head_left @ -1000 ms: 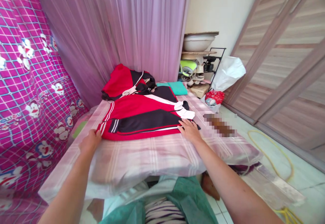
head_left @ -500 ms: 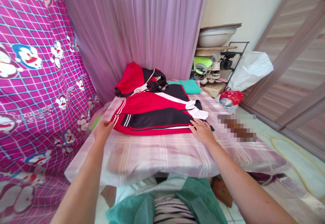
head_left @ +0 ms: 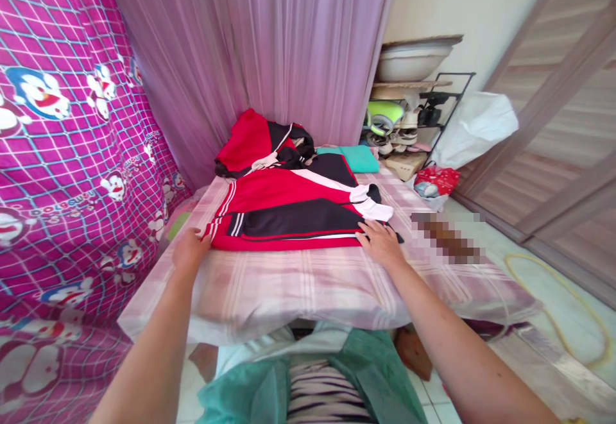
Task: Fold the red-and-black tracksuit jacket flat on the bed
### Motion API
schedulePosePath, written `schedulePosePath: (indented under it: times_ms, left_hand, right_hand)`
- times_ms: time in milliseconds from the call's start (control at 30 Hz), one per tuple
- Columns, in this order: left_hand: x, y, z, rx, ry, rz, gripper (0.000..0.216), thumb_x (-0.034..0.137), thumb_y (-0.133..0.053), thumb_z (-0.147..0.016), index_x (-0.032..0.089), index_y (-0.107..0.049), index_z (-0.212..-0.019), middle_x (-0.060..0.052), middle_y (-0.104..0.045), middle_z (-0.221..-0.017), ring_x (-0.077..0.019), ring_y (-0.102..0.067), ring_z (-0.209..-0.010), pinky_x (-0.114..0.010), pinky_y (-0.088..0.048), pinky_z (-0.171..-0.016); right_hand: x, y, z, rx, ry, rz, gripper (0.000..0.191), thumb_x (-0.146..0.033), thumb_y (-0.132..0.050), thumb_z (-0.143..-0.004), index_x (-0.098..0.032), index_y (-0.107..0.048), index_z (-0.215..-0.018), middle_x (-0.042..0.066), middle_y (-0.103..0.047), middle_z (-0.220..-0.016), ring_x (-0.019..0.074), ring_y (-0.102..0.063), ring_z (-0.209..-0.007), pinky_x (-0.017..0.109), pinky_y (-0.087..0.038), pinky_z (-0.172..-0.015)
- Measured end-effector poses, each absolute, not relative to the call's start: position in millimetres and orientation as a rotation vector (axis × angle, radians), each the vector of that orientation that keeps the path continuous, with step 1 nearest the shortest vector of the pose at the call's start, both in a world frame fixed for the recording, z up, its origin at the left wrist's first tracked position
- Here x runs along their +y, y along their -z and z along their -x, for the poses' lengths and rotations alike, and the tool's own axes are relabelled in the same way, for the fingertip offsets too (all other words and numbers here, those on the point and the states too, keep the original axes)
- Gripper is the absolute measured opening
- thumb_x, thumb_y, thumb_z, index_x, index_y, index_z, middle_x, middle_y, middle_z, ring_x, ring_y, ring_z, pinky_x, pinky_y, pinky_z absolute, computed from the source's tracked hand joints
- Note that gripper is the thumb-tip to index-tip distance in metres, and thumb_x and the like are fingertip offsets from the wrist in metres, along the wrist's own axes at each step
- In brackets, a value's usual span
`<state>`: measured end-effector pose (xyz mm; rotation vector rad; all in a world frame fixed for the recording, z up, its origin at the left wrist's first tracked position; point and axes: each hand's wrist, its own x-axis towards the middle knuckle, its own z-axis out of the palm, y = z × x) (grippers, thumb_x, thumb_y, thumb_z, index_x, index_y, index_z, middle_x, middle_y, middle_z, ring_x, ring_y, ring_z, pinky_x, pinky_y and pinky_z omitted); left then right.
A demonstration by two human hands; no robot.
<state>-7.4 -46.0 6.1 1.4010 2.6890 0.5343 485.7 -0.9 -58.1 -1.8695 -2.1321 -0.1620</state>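
Observation:
A red, black and white jacket (head_left: 293, 219) lies flat on the table, one black sleeve with white stripes at its cuff laid along the body. At the left, my left hand (head_left: 189, 249) pinches the red hem corner nearest me. My right hand (head_left: 382, 243) rests with fingers spread on the shoulder end, just below the white collar part (head_left: 370, 204). Behind the jacket, a second red and black garment (head_left: 246, 142) sits in a crumpled heap.
A plaid cloth (head_left: 298, 289) covers the table. Folded teal fabric (head_left: 360, 160) lies at the back right. Beyond stands a rack (head_left: 445, 122) with shoes and a basin (head_left: 414, 61). A patterned pink curtain (head_left: 72, 174) hangs close on the left.
The view has shifted slightly. Both hands keep their places on the jacket, which looks nearly the same; the left hand sits a touch further out at the hem.

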Motion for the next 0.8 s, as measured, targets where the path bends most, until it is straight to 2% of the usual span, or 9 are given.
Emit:
schedulePosePath:
  times_ms: [100,200,267,433,600,800]
  left_hand:
    - [-42.4,-7.7,-12.1,2.715,-0.640,-1.731,0.045,0.037,-0.043,-0.091,0.012,-0.060,-0.123,-0.019,-0.066,-0.124,-0.0319,-0.058,-0.120,-0.043,-0.044,-0.101]
    - [-32.0,-4.8,-50.4,2.452,-0.717,-2.186,0.046,0.037,-0.038,-0.094,0.013,-0.060,-0.127,-0.016,-0.060,-0.136,-0.0284,-0.052,-0.128,-0.041,-0.037,-0.109]
    - [-23.2,-0.7,-78.2,2.281,-0.634,-2.359,0.047,0.037,-0.037,-0.094,0.015,-0.059,-0.130,-0.013,-0.054,-0.144,-0.0287,-0.045,-0.135,-0.044,-0.030,-0.114]
    - [-10.0,16.0,-115.6,2.196,-0.281,-2.378,0.051,0.034,-0.038,-0.094,0.017,-0.054,-0.139,-0.011,-0.049,-0.150,-0.0320,-0.038,-0.142,-0.054,-0.021,-0.117]
    - [-8.8,28.8,-112.4,2.235,-0.263,-2.350,0.052,0.035,-0.039,-0.094,0.022,-0.052,-0.142,-0.008,-0.049,-0.150,-0.0296,-0.038,-0.142,-0.052,-0.017,-0.119]
    - [-9.7,31.5,-111.8,2.266,-0.302,-2.383,0.054,0.035,-0.037,-0.094,0.018,-0.050,-0.143,-0.011,-0.049,-0.150,-0.0300,-0.038,-0.142,-0.051,-0.017,-0.119]
  right_hand:
    - [-1.9,55.4,-484.5,-2.140,0.158,1.872,0.048,-0.040,-0.035,-0.099,-0.021,-0.060,-0.134,0.010,-0.054,-0.146,0.0252,-0.045,-0.135,0.048,-0.029,-0.112]
    - [-2.4,53.5,-482.9,-2.130,0.164,1.879,0.047,-0.041,-0.036,-0.098,-0.022,-0.060,-0.134,0.009,-0.054,-0.145,0.0254,-0.045,-0.135,0.047,-0.029,-0.112]
    - [-3.0,52.6,-482.4,-2.130,0.156,1.886,0.047,-0.041,-0.036,-0.099,-0.023,-0.060,-0.134,0.009,-0.054,-0.146,0.0250,-0.045,-0.135,0.047,-0.029,-0.112]
    - [-6.9,48.0,-483.0,-2.154,0.123,1.921,0.047,-0.039,-0.034,-0.100,-0.022,-0.058,-0.136,0.009,-0.052,-0.147,0.0238,-0.042,-0.138,0.048,-0.025,-0.114]
    - [0.7,22.2,-452.7,-2.104,0.112,1.918,0.047,-0.037,-0.029,-0.101,-0.023,-0.061,-0.132,0.012,-0.057,-0.143,0.0276,-0.046,-0.134,0.057,-0.014,-0.116]
    - [29.1,-7.5,-344.9,-2.350,-0.112,1.553,0.054,-0.047,-0.029,-0.101,-0.025,-0.043,-0.148,0.008,-0.037,-0.158,0.0234,-0.031,-0.145,0.045,-0.021,-0.118]
